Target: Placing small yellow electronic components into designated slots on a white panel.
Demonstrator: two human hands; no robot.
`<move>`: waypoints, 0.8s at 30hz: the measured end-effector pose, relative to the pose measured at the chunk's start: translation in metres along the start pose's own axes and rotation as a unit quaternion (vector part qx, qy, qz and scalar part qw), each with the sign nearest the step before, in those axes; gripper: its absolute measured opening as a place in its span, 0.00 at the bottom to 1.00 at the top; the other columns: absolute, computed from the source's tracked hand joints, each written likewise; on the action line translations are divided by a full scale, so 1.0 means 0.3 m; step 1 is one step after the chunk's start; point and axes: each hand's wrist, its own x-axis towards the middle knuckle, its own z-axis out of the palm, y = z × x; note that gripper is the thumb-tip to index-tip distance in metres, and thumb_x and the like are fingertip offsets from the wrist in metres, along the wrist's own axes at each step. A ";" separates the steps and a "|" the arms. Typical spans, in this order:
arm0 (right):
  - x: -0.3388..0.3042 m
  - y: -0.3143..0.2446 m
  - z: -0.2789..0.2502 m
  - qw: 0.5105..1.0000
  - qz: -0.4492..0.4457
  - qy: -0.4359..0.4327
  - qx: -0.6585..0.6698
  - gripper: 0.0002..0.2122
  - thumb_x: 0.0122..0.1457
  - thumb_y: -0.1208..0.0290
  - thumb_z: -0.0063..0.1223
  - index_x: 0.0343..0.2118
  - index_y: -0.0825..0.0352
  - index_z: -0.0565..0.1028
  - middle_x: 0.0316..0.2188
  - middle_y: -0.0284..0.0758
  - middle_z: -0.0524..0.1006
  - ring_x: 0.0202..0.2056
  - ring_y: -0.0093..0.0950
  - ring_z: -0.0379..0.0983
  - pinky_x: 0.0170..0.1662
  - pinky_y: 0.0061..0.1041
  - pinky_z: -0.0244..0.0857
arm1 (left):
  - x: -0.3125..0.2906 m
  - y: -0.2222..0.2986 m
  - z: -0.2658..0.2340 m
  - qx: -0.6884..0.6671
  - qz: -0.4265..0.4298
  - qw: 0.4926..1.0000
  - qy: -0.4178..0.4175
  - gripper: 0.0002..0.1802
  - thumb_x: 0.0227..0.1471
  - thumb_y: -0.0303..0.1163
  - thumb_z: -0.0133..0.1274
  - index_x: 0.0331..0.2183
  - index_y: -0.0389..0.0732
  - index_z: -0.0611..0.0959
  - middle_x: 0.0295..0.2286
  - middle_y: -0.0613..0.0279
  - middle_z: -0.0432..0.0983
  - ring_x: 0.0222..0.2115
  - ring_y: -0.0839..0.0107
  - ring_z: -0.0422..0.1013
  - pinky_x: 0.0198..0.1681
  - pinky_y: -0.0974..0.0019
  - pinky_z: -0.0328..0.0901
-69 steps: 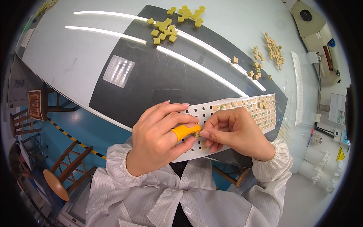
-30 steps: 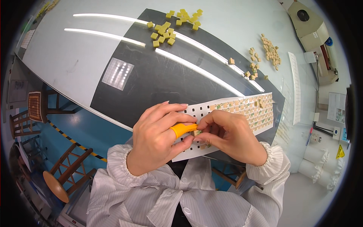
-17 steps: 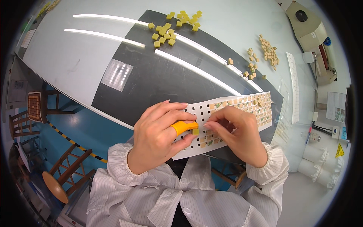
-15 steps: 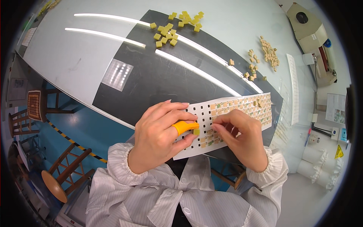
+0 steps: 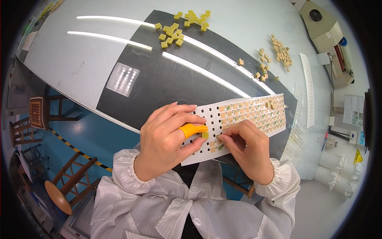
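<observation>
My left hand (image 5: 161,133) wears an orange-yellow finger sleeve (image 5: 190,130) and pinches a small yellow-green cube (image 5: 205,135) between thumb and sleeved finger. That hand lies over the left end of a white sheet (image 5: 207,122) marked with rows of black squares. Small tan square pieces (image 5: 238,112), some with greenish patterns, cover much of the sheet's right part. Over the lower middle of the sheet, my right hand (image 5: 251,145) is closed, thumb and forefinger tips together beside the lower tan pieces. Whatever it pinches is too small to make out.
Yellow-green cubes (image 5: 171,34) lie scattered on the far part of the dark mat (image 5: 159,79). Small tan blocks (image 5: 281,53) are heaped at the far right, with a few loose ones nearer. A white strip (image 5: 307,85) and a beige machine (image 5: 322,30) are at right.
My right hand has shifted slightly left and down, still closed over the sheet. My left hand keeps the cube pinched. The picture has moved a little.
</observation>
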 end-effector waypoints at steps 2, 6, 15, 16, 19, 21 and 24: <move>0.012 -0.003 -0.015 1.000 0.018 -0.011 0.014 0.06 0.51 0.80 0.64 0.29 0.70 0.77 0.25 0.31 0.75 0.23 0.16 0.71 0.25 0.15 0.65 | 0.002 0.002 0.000 0.000 -0.001 1.000 0.000 0.11 0.33 0.27 0.68 0.26 0.40 0.84 0.32 0.69 0.80 0.42 0.67 0.75 0.49 0.57 0.67; 0.069 -0.016 -0.058 0.963 0.134 -0.118 0.204 0.05 0.56 0.77 0.60 0.29 0.71 0.75 0.24 0.29 0.76 0.24 0.14 0.71 0.25 0.13 0.65 | 0.003 0.003 -0.003 0.000 0.000 1.000 -0.001 0.11 0.33 0.27 0.68 0.25 0.41 0.84 0.32 0.69 0.80 0.42 0.67 0.75 0.48 0.57 0.67; 0.165 -0.046 -0.053 0.892 0.244 -0.242 0.296 0.06 0.58 0.75 0.58 0.29 0.73 0.75 0.25 0.32 0.78 0.27 0.16 0.75 0.30 0.16 0.71 | -0.002 -0.001 -0.003 0.000 0.004 1.000 -0.005 0.11 0.34 0.28 0.68 0.25 0.41 0.84 0.33 0.70 0.80 0.43 0.67 0.75 0.49 0.56 0.67; 0.169 -0.048 -0.054 0.888 0.248 -0.253 0.293 0.06 0.58 0.75 0.58 0.29 0.73 0.75 0.25 0.32 0.78 0.27 0.17 0.76 0.31 0.16 0.71 | -0.003 -0.001 -0.004 0.002 0.003 1.000 -0.005 0.11 0.34 0.28 0.68 0.25 0.41 0.84 0.33 0.70 0.80 0.43 0.67 0.75 0.49 0.56 0.67; 0.167 -0.049 -0.058 0.892 0.244 -0.255 0.282 0.06 0.58 0.76 0.58 0.28 0.73 0.75 0.25 0.33 0.78 0.28 0.18 0.76 0.32 0.17 0.72 | 0.001 -0.001 -0.002 -0.005 0.005 1.000 -0.004 0.11 0.34 0.28 0.68 0.25 0.41 0.83 0.33 0.70 0.80 0.43 0.67 0.75 0.49 0.56 0.67; 0.169 -0.049 -0.056 0.891 0.246 -0.256 0.283 0.06 0.58 0.76 0.57 0.28 0.73 0.75 0.25 0.33 0.78 0.28 0.18 0.76 0.33 0.17 0.72 | 0.001 -0.002 -0.002 -0.004 0.005 1.000 -0.004 0.11 0.34 0.28 0.68 0.25 0.41 0.83 0.33 0.70 0.80 0.43 0.67 0.75 0.48 0.56 0.67; 0.170 -0.049 -0.055 0.890 0.250 -0.255 0.285 0.06 0.58 0.76 0.57 0.28 0.73 0.75 0.24 0.33 0.79 0.28 0.18 0.76 0.33 0.17 0.72 | 0.000 -0.004 0.000 -0.004 0.006 1.000 -0.002 0.10 0.34 0.28 0.68 0.25 0.41 0.83 0.33 0.70 0.80 0.43 0.67 0.75 0.48 0.56 0.67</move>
